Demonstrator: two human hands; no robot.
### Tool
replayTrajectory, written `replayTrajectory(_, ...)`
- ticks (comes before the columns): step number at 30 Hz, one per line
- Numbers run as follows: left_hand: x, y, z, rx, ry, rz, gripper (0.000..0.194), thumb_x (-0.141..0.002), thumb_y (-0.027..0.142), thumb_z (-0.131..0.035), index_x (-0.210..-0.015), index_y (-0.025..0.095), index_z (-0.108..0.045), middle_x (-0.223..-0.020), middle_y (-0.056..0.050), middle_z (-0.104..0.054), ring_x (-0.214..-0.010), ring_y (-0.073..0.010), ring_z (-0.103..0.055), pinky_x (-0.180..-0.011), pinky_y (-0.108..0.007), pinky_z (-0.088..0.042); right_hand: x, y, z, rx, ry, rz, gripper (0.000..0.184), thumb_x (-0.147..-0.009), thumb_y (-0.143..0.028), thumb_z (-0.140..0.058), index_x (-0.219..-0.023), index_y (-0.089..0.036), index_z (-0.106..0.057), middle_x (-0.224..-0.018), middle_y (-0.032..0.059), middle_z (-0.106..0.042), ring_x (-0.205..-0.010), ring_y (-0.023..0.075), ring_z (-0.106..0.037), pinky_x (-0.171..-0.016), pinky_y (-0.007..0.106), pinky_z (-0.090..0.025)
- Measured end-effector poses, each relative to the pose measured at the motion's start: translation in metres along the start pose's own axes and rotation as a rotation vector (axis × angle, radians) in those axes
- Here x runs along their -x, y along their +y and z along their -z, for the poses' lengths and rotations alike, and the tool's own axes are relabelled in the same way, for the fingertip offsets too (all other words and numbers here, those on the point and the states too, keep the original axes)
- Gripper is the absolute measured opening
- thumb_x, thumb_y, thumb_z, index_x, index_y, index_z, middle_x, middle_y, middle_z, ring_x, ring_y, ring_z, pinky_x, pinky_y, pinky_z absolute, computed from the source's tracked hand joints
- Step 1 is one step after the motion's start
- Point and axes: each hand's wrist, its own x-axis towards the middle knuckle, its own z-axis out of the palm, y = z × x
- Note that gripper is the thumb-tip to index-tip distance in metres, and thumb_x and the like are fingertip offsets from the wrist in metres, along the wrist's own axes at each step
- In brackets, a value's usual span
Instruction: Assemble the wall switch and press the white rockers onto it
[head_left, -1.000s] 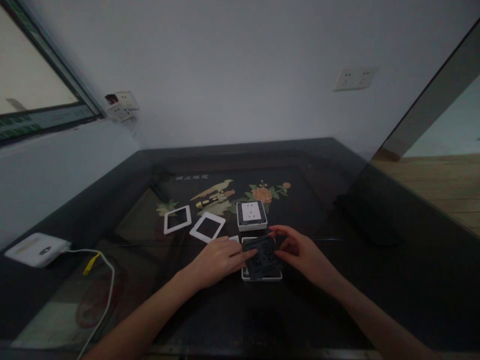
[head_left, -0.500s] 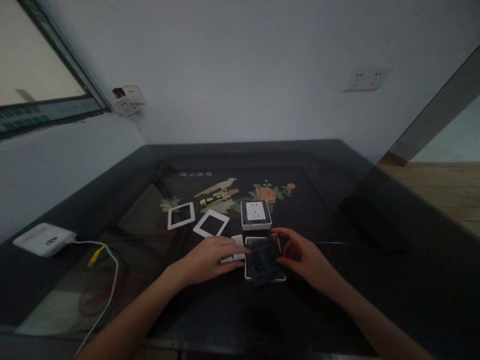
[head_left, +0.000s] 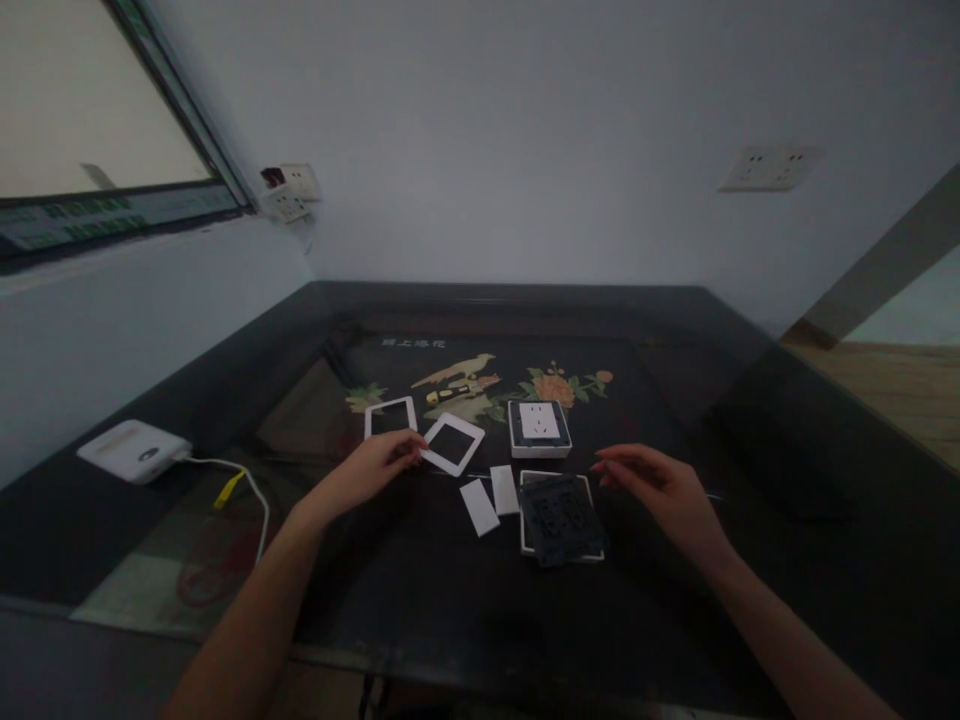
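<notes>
My left hand (head_left: 375,468) has its fingertips closed at the left corner of a white square frame (head_left: 469,462) that lies on the table. Behind that hand, a second white square frame (head_left: 390,402) is partly covered. My right hand (head_left: 660,490) hovers with fingers extended and nothing in them, right of a dark socket insert (head_left: 562,520). The insert rests askew on a white square box (head_left: 598,548). Beyond it stands another white box (head_left: 540,452) fitted with a white socket face (head_left: 540,420). Two small white plates (head_left: 480,508) (head_left: 505,490) lie left of the insert.
A yellow-and-black screwdriver-like tool (head_left: 450,392) lies farther back on the dark glass-topped table (head_left: 420,600). At left sits a white device (head_left: 135,452) with a white cable (head_left: 262,500) and yellow tag. Wall sockets (head_left: 772,168) are behind; a dark flat item (head_left: 780,465) lies right.
Both hands have left the dark insert, which stays on the white box. My left hand moved left to the white frames; my right hand drew back rightward. The whole view shifted slightly.
</notes>
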Motion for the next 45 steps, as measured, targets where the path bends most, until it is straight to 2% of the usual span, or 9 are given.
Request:
replayTrajectory(4, -0.002, 0.002, -0.002, -0.039, 0.071, -0.014, 0.017, -0.089, 0.023, -0.05, -0.096, 0.019, -0.064, -0.09, -0.005, -0.069, -0.083, -0.0191, -0.065, -0.076, -0.03, -0.049, -0.002, -0.014, -0.012, 0.049, -0.006, 0.052, 0.026, -0.079, -0.044, -0.068, -0.091, -0.021, -0.071, -0.084, 0.007, -0.076, -0.075, 0.0232, -0.071, -0.074, 0.039, -0.058)
replayTrajectory(7, -0.006, 0.001, -0.004, -0.061, 0.115, -0.03, 0.017, -0.088, 0.023, -0.051, -0.096, 0.018, -0.065, -0.094, -0.006, -0.069, -0.085, -0.0202, -0.065, -0.078, -0.032, -0.05, -0.003, -0.037, -0.034, 0.145, -0.141, 0.161, 0.019, -0.082, -0.033, -0.064, -0.096, -0.022, -0.07, -0.085, 0.0051, -0.076, -0.077, 0.0225, -0.072, -0.073, 0.037, -0.058)
replayTrajectory(16, -0.015, -0.009, -0.007, -0.067, 0.227, -0.071, 0.018, -0.087, 0.02, -0.049, -0.094, 0.018, -0.066, -0.096, -0.007, -0.07, -0.091, -0.02, -0.066, -0.079, -0.031, -0.052, -0.049, -0.074, -0.151, 0.495, -0.61, 0.333, 0.017, -0.083, -0.012, -0.064, -0.097, -0.018, -0.071, -0.081, 0.0017, -0.073, -0.078, 0.0159, -0.068, -0.073, 0.029, -0.053)
replayTrajectory(23, -0.015, -0.019, 0.008, -0.16, 0.34, 0.006, 0.02, -0.085, 0.016, -0.049, -0.095, 0.019, -0.066, -0.091, -0.005, -0.072, -0.087, -0.0209, -0.067, -0.079, -0.031, -0.051, -0.083, -0.071, -0.215, 0.729, -0.732, 0.339, 0.033, -0.094, -0.034, -0.058, -0.122, -0.018, -0.057, -0.123, 0.0091, -0.06, -0.102, 0.0222, -0.063, -0.084, 0.043, -0.054)
replayTrajectory(26, -0.014, -0.023, 0.007, -0.207, 0.332, 0.02, 0.02, -0.086, 0.017, -0.049, -0.096, 0.019, -0.066, -0.094, -0.005, -0.072, -0.087, -0.021, -0.066, -0.078, -0.03, -0.049, -0.089, -0.075, -0.211, 0.775, -0.678, 0.375, 0.032, -0.093, -0.034, -0.059, -0.121, -0.018, -0.058, -0.122, 0.0089, -0.06, -0.102, 0.0222, -0.063, -0.085, 0.044, -0.054)
replayTrajectory(31, -0.014, -0.022, 0.0, -0.261, 0.261, 0.013, 0.018, -0.087, 0.021, -0.05, -0.092, 0.018, -0.067, -0.085, -0.005, -0.069, -0.076, -0.0192, -0.063, -0.069, -0.028, -0.045, -0.076, -0.082, -0.162, 0.825, -0.648, 0.449, 0.021, -0.091, -0.02, -0.058, -0.111, -0.016, -0.065, -0.097, 0.0057, -0.07, -0.093, 0.0207, -0.065, -0.083, 0.037, -0.051)
replayTrajectory(36, -0.014, -0.017, -0.004, -0.284, 0.215, 0.007, 0.015, -0.087, 0.023, -0.051, -0.088, 0.019, -0.065, -0.079, -0.003, -0.068, -0.071, -0.018, -0.061, -0.063, -0.026, -0.041, -0.033, -0.074, -0.123, 0.915, -0.761, 0.54, 0.047, -0.072, -0.02, -0.08, -0.116, -0.016, -0.065, -0.121, 0.0118, -0.066, -0.112, 0.0275, -0.06, -0.09, 0.036, -0.048)
replayTrajectory(40, -0.013, -0.011, -0.003, -0.296, 0.213, 0.004, 0.016, -0.089, 0.023, -0.05, -0.091, 0.019, -0.065, -0.083, -0.004, -0.069, -0.073, -0.0189, -0.062, -0.064, -0.026, -0.042, -0.017, -0.066, -0.118, 1.005, -0.747, 0.579, 0.059, -0.066, -0.019, -0.084, -0.121, -0.014, -0.063, -0.128, 0.0161, -0.062, -0.119, 0.0307, -0.056, -0.095, 0.039, -0.046)
replayTrajectory(45, -0.012, -0.002, -0.008, -0.304, 0.228, -0.024, 0.019, -0.091, 0.024, -0.047, -0.095, 0.019, -0.065, -0.091, -0.006, -0.07, -0.081, -0.0207, -0.064, -0.07, -0.028, -0.046, -0.017, -0.064, -0.122, 1.125, -0.636, 0.562, 0.044, -0.074, -0.005, -0.069, -0.118, -0.007, -0.061, -0.119, 0.0218, -0.065, -0.109, 0.0331, -0.062, -0.09, 0.044, -0.049)
